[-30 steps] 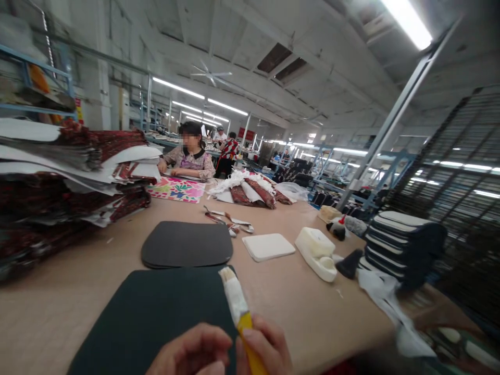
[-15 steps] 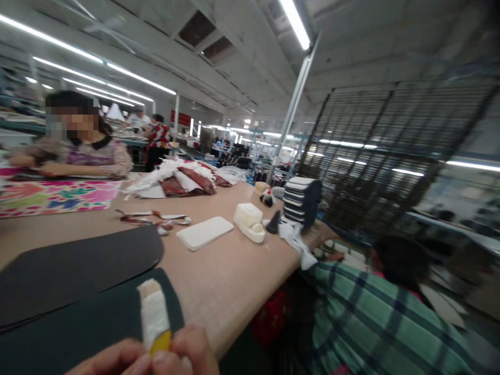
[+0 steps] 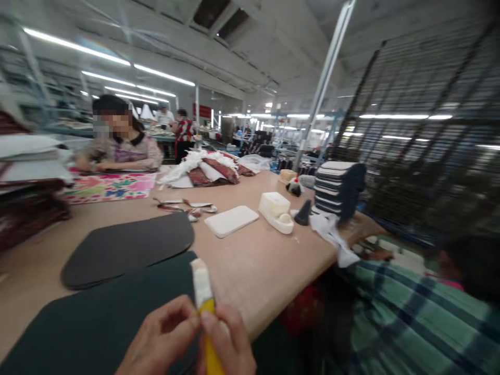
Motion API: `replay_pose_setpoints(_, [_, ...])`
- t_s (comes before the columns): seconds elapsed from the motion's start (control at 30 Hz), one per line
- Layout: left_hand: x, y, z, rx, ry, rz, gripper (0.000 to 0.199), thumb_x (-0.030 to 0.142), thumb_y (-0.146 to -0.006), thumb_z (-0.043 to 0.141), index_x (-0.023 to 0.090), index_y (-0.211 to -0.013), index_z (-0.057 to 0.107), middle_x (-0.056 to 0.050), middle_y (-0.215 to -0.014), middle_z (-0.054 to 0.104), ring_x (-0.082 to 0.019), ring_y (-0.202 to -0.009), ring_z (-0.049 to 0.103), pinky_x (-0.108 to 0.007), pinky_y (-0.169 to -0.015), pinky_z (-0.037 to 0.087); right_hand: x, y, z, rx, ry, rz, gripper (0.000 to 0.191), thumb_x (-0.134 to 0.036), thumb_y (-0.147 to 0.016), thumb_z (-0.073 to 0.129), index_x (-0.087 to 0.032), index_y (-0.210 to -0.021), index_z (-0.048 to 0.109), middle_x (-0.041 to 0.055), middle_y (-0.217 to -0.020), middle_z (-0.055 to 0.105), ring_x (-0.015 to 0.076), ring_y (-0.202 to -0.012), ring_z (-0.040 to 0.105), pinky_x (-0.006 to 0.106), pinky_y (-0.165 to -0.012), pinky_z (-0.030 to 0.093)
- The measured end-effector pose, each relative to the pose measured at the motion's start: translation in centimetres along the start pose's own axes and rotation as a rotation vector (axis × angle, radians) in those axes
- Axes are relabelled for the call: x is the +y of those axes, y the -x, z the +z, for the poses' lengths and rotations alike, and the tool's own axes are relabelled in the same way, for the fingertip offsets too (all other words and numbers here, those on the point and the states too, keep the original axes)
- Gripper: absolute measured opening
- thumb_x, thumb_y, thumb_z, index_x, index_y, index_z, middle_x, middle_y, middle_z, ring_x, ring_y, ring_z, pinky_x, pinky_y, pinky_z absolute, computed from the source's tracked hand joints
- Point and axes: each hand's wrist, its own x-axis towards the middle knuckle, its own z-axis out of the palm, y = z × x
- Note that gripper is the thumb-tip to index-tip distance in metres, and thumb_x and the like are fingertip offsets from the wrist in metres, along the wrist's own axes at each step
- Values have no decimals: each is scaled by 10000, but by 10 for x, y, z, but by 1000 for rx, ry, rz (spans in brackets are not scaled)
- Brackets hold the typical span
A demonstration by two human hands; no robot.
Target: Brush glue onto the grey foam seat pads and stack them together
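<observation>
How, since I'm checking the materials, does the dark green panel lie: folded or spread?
Spread: the dark green panel lies flat on the table, no fold visible.

A yellow-handled brush [image 3: 207,304], whitish at its tip, points forward in fingers [image 3: 231,320].

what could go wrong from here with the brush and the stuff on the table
The brush in the right hand appears close to the dark green panel, so a dip might mark it.
The white cloth hangs over the edge of the table near a person in plaid and might get snagged.
The stack by that cloth could topple if knocked.
</observation>
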Motion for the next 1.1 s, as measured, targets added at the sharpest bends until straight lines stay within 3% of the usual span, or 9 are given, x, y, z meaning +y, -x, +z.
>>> replay_pose_setpoints(0.13, [9, 3, -21, -146, -21, -76, 148, 307, -615, 497, 173, -558, 472, 52, -473, 390, -94, -461, 341, -199, -440, 264, 5, 6, 12, 2, -22, 17, 198, -118, -802, 549, -176, -970, 636, 59, -884, 617, 161, -774, 651, 213, -632, 543])
replay_pose_setpoints(0.23, [8, 2, -28, -179, -83, -10, 131, 279, -649, 453, 180, -564, 443, 42, -508, 379, -108, -499, 343, -210, -473, 284, 7, 10, 19, 1, -34, -5, 175, -152, -813, 549, -171, -959, 644, 63, -870, 628, 161, -762, 652, 216, -632, 544])
replay_pose_setpoints(0.4, [12, 5, -31, 50, -350, 361, 157, 205, -705, 497, 186, -552, 464, -8, -654, 499, -139, -602, 441, -220, -565, 351, 5, 9, 26, -6, -37, 18, 239, -110, -786, 562, -167, -1004, 640, 67, -876, 632, 157, -768, 654, 205, -639, 543])
replay_pose_setpoints(0.47, [13, 5, -32, 117, -343, 413, 150, 190, -714, 499, 187, -564, 489, -36, -812, 561, -151, -678, 491, -222, -604, 371, 5, 9, 29, -1, -41, 15, 236, -108, -779, 571, -170, -991, 651, 62, -858, 641, 160, -746, 659, 209, -624, 548])
replay_pose_setpoints(0.53, [13, 4, -33, 110, -299, 393, 157, 199, -738, 500, 186, -581, 497, -50, -913, 573, -167, -753, 520, -230, -669, 389, 6, 10, 34, 12, -33, -2, 217, -111, -774, 585, -169, -968, 663, 61, -843, 652, 168, -734, 662, 213, -607, 552])
replay_pose_setpoints(0.7, [9, -2, -34, 20, -72, 309, 174, 267, -802, 496, 189, -647, 510, -35, -803, 569, -183, -798, 521, -252, -759, 392, 16, 19, 44, 9, 43, -71, 183, -119, -791, 583, -144, -956, 656, 74, -829, 663, 191, -785, 660, 231, -613, 551])
replay_pose_setpoints(0.93, [1, -10, -24, -156, 457, 119, 285, 393, -681, 620, 151, -581, 509, 3, -605, 479, -104, -536, 383, -224, -532, 328, 29, 8, 42, 17, 47, -4, 199, -218, -839, 539, -144, -990, 645, 79, -870, 656, 177, -798, 651, 240, -657, 531])
replay_pose_setpoints(1.03, [4, -4, -44, -194, 528, 57, 360, 435, -662, 619, 162, -540, 419, 26, -534, 409, -75, -469, 283, -208, -456, 239, 34, -4, 32, 56, 8, 124, 178, -200, -803, 574, -146, -954, 652, 68, -847, 661, 176, -793, 636, 264, -703, 508])
replay_pose_setpoints(1.1, [3, 12, -76, -173, 450, 74, 396, 468, -697, 593, 164, -527, 404, 30, -512, 386, -72, -459, 268, -205, -439, 222, 42, -12, 20, 41, -40, 295, 226, -282, -784, 595, -145, -952, 653, 80, -864, 662, 200, -814, 627, 290, -719, 505])
